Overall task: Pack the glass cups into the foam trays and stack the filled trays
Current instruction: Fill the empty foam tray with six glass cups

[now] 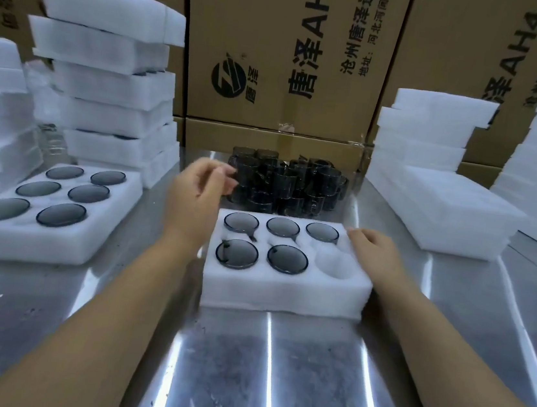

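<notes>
dark smoked glass cups [288,182] are clustered just beyond the white foam tray [283,293]. left hand [196,191] is nearest, fingers loose, holding nothing. right hand [373,250] rests on the tray by the empty pocket [334,265].

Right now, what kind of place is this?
Probably a factory or warehouse packing station: printed cardboard cartons stacked behind, piles of white foam trays on both sides, and loose dark glass cups clustered on a metal table.
</notes>
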